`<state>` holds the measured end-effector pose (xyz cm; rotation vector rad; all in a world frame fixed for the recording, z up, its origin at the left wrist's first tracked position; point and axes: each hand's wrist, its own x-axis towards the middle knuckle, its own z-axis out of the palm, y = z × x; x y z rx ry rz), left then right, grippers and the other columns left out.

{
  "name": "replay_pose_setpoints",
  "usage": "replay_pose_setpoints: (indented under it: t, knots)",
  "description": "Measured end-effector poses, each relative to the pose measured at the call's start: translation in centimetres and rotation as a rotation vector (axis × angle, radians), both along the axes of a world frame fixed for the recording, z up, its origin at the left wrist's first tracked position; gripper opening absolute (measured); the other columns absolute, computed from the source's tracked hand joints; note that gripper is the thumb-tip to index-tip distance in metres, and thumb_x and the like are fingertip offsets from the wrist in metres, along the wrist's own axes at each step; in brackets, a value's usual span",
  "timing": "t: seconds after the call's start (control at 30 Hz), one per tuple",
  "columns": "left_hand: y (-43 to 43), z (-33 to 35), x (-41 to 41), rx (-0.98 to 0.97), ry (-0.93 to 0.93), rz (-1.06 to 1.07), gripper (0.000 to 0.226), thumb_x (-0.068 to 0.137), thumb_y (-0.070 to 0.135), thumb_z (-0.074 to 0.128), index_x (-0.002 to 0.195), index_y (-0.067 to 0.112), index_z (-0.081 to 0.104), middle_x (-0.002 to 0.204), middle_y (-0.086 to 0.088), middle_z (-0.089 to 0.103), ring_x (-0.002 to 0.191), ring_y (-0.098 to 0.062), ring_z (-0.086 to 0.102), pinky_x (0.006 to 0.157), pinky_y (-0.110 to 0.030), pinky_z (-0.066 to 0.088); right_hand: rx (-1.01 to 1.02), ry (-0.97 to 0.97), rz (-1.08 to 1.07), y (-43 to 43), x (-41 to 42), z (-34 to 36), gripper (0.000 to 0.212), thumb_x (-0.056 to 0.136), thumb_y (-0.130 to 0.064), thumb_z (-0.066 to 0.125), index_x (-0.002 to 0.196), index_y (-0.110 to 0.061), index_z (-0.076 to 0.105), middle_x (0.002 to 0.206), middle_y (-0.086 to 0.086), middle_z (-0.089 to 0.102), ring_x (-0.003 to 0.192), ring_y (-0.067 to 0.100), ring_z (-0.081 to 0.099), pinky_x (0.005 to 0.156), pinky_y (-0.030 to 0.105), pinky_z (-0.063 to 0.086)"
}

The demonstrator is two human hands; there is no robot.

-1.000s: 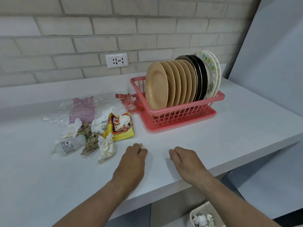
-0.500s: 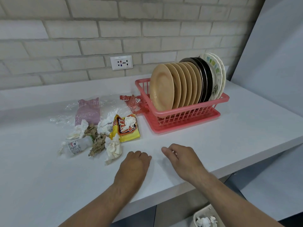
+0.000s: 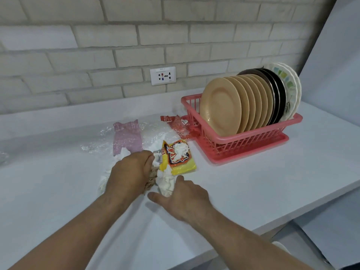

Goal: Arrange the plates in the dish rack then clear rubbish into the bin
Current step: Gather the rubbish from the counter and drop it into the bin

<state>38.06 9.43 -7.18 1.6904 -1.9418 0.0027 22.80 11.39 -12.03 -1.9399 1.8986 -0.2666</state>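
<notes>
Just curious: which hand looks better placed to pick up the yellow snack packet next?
Probably the right hand: it lies open right beside the yellow snack packet, while the left hand curls over the crumpled paper.

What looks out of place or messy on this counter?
Only the rubbish strewn on the counter beside the dish rack: crumpled tissues, a yellow snack wrapper, a pink bag, a red sachet. The left hand grips into it. The plates stand neatly upright; nothing looks broken.
</notes>
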Motion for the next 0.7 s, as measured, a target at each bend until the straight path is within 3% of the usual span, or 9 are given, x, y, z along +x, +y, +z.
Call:
replay_pose_setpoints:
  t: [0.13, 0.3, 0.47, 0.57, 0.7]
  knots:
    - [-0.4, -1.3, 1.0, 0.073, 0.022, -0.109, 0.023, 0.097, 0.031, 0.045, 0.085, 0.022, 0.063, 0.075, 0.002, 0.063, 0.072, -0.023, 0.057, 0.061, -0.034, 0.043, 0.043, 0.083, -0.001, -0.5, 0.5, -0.2, 0.064, 0.071, -0.069, 0.046, 0.112, -0.021, 0.044, 0.107, 0.000, 0.061, 0.098, 0.026, 0.060, 0.066, 0.034, 0.034]
    - [-0.9, -2.2, 0.8, 0.067, 0.022, -0.190, 0.023, 0.093, 0.040, 0.049, 0.099, 0.024, 0.065, 0.089, 0.004, 0.067, 0.083, -0.021, 0.062, 0.066, -0.034, 0.047, 0.156, 0.155, -0.034, -0.4, -3.0, 0.9, 0.035, 0.074, -0.049, 0.053, 0.095, -0.025, 0.038, 0.109, -0.002, 0.057, 0.102, 0.023, 0.058, 0.068, 0.031, 0.034]
    - [-1.2, -3.4, -2.6, 0.136, -0.382, -0.148, 0.045, 0.090, 0.058, 0.041, 0.108, 0.019, 0.055, 0.100, -0.001, 0.061, 0.090, -0.024, 0.060, 0.060, -0.032, 0.037, 0.180, 0.114, -0.123, 0.1, -6.4, 2.2, 0.031, 0.081, -0.040, 0.051, 0.104, -0.020, 0.047, 0.114, 0.001, 0.057, 0.104, 0.026, 0.056, 0.072, 0.029, 0.038]
    - [-1.3, -4.0, -4.3, 0.232, -0.534, -0.099, 0.038, 0.095, 0.047, 0.041, 0.108, 0.015, 0.056, 0.106, -0.004, 0.060, 0.095, -0.025, 0.059, 0.063, -0.032, 0.035, 0.187, 0.070, -0.164, 0.2, -7.2, 3.3, 0.031, 0.079, -0.035, 0.051, 0.106, -0.021, 0.052, 0.109, 0.000, 0.057, 0.099, 0.024, 0.057, 0.071, 0.030, 0.043]
    - [-0.4, -4.9, -5.6, 0.177, -0.610, -0.204, 0.023, 0.093, 0.031, 0.051, 0.100, 0.013, 0.063, 0.103, -0.004, 0.056, 0.088, -0.024, 0.059, 0.058, -0.031, 0.043, 0.115, -0.022, -0.165, 0.5, -8.9, 4.3, 0.012, 0.075, -0.030, 0.050, 0.086, -0.025, 0.053, 0.095, -0.005, 0.058, 0.088, 0.021, 0.057, 0.070, 0.030, 0.047]
